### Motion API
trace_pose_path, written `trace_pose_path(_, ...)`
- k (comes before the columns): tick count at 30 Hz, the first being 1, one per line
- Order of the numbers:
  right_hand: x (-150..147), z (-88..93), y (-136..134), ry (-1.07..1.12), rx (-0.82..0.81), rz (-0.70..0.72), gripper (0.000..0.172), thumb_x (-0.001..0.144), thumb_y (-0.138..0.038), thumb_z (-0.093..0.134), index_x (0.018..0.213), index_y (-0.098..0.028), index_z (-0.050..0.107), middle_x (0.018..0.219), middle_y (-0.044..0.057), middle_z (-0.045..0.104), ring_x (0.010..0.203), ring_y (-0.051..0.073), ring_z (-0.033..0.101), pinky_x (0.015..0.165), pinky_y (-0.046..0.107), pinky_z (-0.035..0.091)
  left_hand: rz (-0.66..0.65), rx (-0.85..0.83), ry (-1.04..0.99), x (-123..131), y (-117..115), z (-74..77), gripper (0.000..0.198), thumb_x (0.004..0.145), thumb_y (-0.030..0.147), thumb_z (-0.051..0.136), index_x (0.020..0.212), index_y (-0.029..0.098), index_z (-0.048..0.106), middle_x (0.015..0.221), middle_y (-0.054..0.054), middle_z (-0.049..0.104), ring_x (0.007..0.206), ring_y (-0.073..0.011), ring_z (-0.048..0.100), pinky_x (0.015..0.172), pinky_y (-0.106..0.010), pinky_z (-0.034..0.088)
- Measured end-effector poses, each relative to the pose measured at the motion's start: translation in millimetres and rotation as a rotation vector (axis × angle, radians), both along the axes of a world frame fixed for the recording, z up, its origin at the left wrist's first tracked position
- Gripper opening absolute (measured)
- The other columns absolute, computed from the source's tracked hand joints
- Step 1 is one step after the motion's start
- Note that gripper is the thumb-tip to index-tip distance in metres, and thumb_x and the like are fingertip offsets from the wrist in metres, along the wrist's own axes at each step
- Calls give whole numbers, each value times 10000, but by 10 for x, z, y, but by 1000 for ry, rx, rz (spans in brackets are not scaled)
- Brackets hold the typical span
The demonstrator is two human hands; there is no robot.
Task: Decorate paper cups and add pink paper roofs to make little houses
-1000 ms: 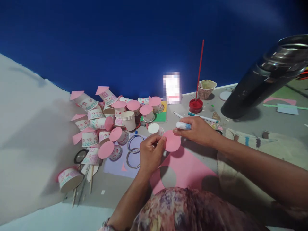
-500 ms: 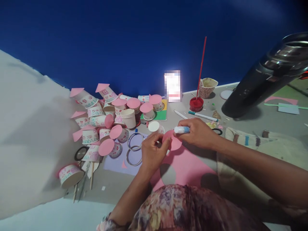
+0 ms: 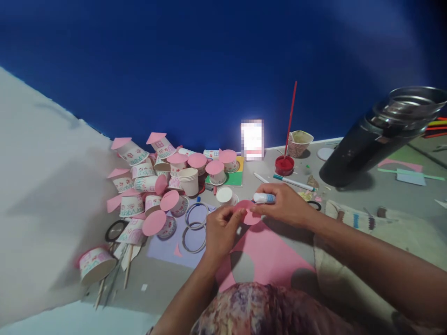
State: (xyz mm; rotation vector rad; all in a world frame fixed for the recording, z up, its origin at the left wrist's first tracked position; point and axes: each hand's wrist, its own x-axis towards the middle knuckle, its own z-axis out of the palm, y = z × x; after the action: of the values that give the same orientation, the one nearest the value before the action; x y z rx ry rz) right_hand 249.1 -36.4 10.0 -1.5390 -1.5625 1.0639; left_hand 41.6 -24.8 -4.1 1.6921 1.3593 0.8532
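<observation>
My left hand pinches the left edge of a pink paper circle between thumb and fingers. Wrapped in my right hand is a white glue stick with a blue label, lying sideways. The thumb and fingertip of that same hand also touch the circle's right side. Below both hands lies a pink paper sheet with round cut-outs. A white paper cup stands just behind my left hand.
Many decorated cups with pink paper tops crowd the left. Two grey rings lie on purple paper. A black flask, red paint pot with brush, markers and a cloth bag occupy the right.
The camera view has tilted, so the tabletop items sit lower. My right fingertips have closed in on the pink circle's edge beside my left hand, with the glue stick still held.
</observation>
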Motion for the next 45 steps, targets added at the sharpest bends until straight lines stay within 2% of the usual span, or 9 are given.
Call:
trace_pose_path(4,-29,-85,23,-82,42,-50,223,783,-360,658,642,-208,574,608,-30,576,627,152,498,595,285,341,-8,-106,-264,8,16,-29,278,858,446,765,874,176,833,819,-39,775,750,-178,656,704,-268,499)
trace_pose_path(7,-22,-94,28,-102,30,-16,242,797,-368,636,635,-215,543,597,-38,550,618,148,489,585,282,338,-22,-457,-718,20,51,-56,502,901,597,716,1164,177,794,1154,-115,800,978,-228,739,848,-306,571)
trace_pose_path(11,-41,-50,-13,-133,-3,85,193,795,-369,674,697,-211,622,657,-30,625,661,164,553,623,284,372,-92,-882,-970,47,84,-98,539,1005,574,589,1197,101,760,1055,-164,813,924,-242,781,856,-328,599)
trace_pose_path(17,-34,14,-89,-224,175,111,336,978,-479,546,1147,-219,674,979,46,767,839,227,674,754,336,458,-142,-1066,-1100,115,65,-174,595,1081,525,416,1092,42,763,968,-190,816,934,-280,799,956,-400,599)
trace_pose_path(21,-35,-2,-152,-326,348,10,359,1046,-441,454,1192,-194,671,1076,97,787,909,254,717,792,357,474,12,-973,-1148,136,55,-168,605,1102,506,352,1021,66,759,911,-172,814,915,-267,802,946,-401,606)
trace_pose_path(28,-207,-121,-255,-697,429,151,275,1050,-363,539,1213,-209,698,1044,89,817,902,278,750,715,342,405,107,-735,-1135,161,-32,-133,512,1054,555,495,1206,115,707,997,-153,822,1045,-274,784,1038,-449,571)
trace_pose_path(36,-291,-216,-267,-847,598,31,413,1112,-420,390,1101,-183,728,931,102,814,737,250,729,637,346,334,-80,-365,-797,135,-243,-257,713,959,718,548,1499,254,589,1566,-127,593,1498,-324,492,1280,-510,327)
trace_pose_path(40,-321,-250,-284,-789,685,-38,488,1137,-435,314,1083,-180,726,945,91,822,724,230,735,635,342,349,-178,-109,-636,118,-301,-272,751,1002,707,454,1611,268,441,1671,-122,463,1556,-307,406,1306,-481,276)
trace_pose_path(45,-281,-199,-253,-715,670,-59,461,1131,-455,349,1106,-192,726,882,66,809,733,219,731,643,334,369,-263,16,-687,142,-357,-280,781,1004,681,474,1663,289,326,1754,-110,305,1621,-302,282,1322,-447,229)
